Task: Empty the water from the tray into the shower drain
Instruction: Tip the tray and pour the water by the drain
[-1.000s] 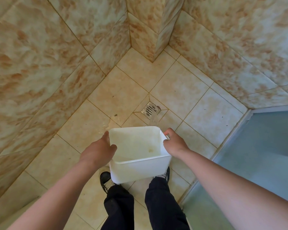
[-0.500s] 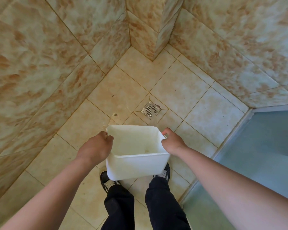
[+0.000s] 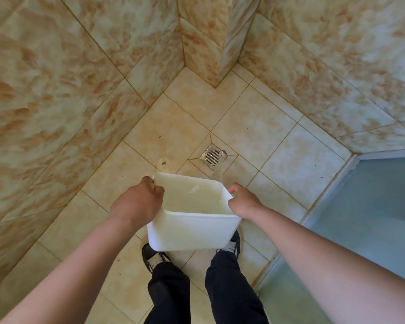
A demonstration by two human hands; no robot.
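Marbled beige wall tiles (image 3: 56, 94) enclose a shower corner, and pale floor tiles (image 3: 250, 127) slope toward a square metal drain (image 3: 212, 156) set at a junction of grout lines. From my remote seat I read the head view as follows. My left hand (image 3: 136, 205) is curled over the left rim of the white tray (image 3: 192, 231), fingers wrapped on the edge and thumb outside; my right hand (image 3: 244, 203) pinches the right rim, thumb on the near side and fingers folded over the wall. Both hands grip firmly, neither spread. I hold the tray in the air above the floor, between the two hands, just short of the drain and directly over my shoes (image 3: 153, 257). It is tilted away from me, far edge lowest. A thin sheet of water (image 3: 218, 173) leaves the far right corner of the tray and falls toward the floor beside the drain; a little glint of liquid shows on the inner wall. Dark trousers (image 3: 168, 293) fill the lower centre. A blue-grey panel (image 3: 369, 206) borders the floor on the right, behind a pale sill.
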